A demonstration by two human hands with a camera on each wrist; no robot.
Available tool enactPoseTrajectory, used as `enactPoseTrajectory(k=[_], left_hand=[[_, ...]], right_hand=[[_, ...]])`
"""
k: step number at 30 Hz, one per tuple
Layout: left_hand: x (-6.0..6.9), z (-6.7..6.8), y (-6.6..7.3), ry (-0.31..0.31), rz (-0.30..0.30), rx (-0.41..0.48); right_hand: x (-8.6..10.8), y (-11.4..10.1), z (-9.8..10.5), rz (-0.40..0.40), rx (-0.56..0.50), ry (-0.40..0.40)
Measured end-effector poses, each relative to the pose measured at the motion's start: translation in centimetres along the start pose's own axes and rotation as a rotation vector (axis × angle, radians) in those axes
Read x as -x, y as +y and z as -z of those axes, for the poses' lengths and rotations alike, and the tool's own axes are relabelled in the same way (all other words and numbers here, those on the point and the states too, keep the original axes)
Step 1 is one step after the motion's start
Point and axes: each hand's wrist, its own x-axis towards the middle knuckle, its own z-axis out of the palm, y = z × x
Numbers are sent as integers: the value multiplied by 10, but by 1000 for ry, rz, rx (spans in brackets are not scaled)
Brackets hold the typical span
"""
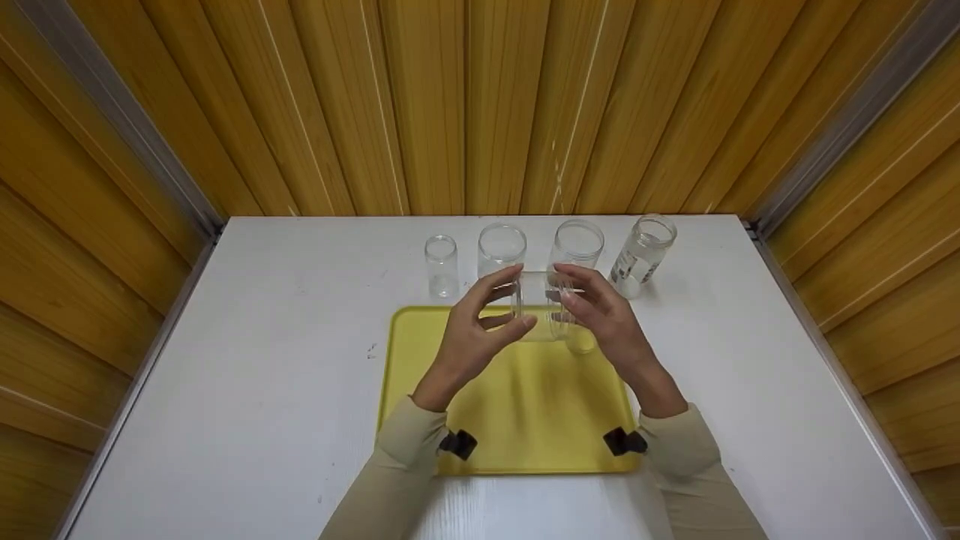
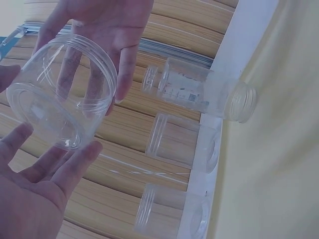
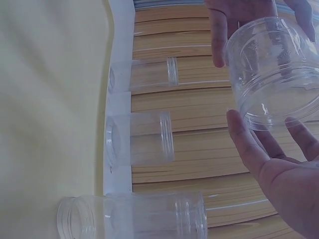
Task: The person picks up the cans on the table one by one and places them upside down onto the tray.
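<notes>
A wide clear plastic jar [image 1: 538, 307] is held on its side above the yellow tray. My left hand [image 1: 472, 322] grips its base end between thumb and fingers. At the threaded mouth, my right hand [image 1: 611, 319] holds the other end with curled fingers. The left wrist view shows the jar [image 2: 62, 92] without a lid, and nothing visible inside it. Below the right hand, a small clear jar [image 1: 581, 343] stands on the tray, partly hidden. The right wrist view also shows this small jar [image 3: 75, 219], overlapping a jar behind it.
Behind the tray [image 1: 510, 435], a narrow clear jar [image 1: 442, 270], two wide jars [image 1: 502, 244] [image 1: 577, 238] and a tall printed jar [image 1: 641, 259] stand in a row on the white table [image 1: 262, 375]. Wood-patterned walls [image 1: 495, 105] enclose the back and sides.
</notes>
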Motion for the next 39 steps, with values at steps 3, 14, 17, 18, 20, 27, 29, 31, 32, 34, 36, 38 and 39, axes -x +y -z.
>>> enactPoseTrajectory(k=[3,14,17,18,20,27,29,31,32,34,36,38,39], left_hand=[[1,0,0,7,-3,-10],[6,4,-2,32,3,-54],[7,6,-1,36,0,-75],[7,7,-1,37,0,-81],[7,9,-1,41,-1,-86],[9,17,1,58,-9,-128],[10,21,1,65,-7,-140],[10,24,1,70,-5,-146],[10,26,1,71,-2,-150],[10,29,1,72,3,-164],[10,33,1,76,5,-185],[11,37,1,79,4,-210],[11,39,1,82,4,-224]], right_hand=[[1,-1,0,0,25,2],[3,-1,1,40,88,39],[3,-2,3,64,97,52],[3,-3,3,72,104,58],[3,-5,5,88,116,66],[6,-11,13,124,188,124],[7,-14,15,119,216,145],[8,-15,18,127,251,162],[8,-16,20,138,270,170],[9,-16,23,162,312,186],[9,-14,26,199,352,198],[9,-13,30,230,399,208],[9,-12,32,243,422,211]])
